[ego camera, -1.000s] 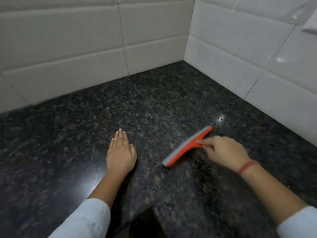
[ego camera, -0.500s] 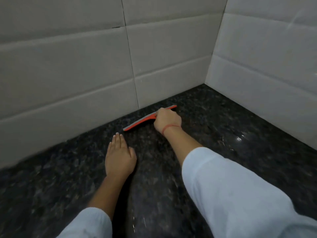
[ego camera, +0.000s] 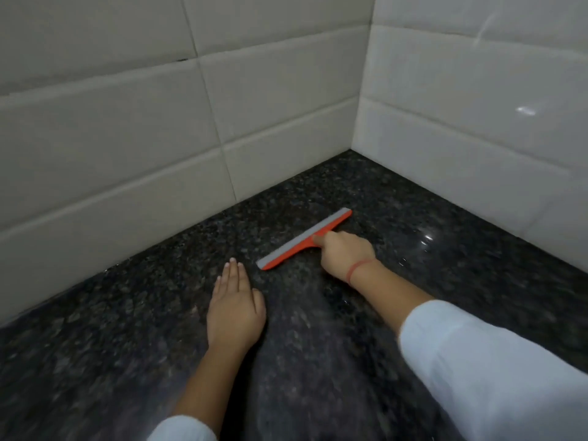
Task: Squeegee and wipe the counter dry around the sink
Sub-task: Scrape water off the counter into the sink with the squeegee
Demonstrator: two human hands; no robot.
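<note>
Squeegee stroke in hand, counter corner, sink out of view.

We grip the squeegee (ego camera: 304, 239) by its handle in our right hand (ego camera: 345, 254), fingers wrapped tight, blade on the dark counter (ego camera: 413, 198) near the tiled wall (ego camera: 127, 148). Left hand (ego camera: 235, 310) lies flat, fingers together, holding nothing. Next, we judge: pull the blade toward us, evenly pressed.
</note>
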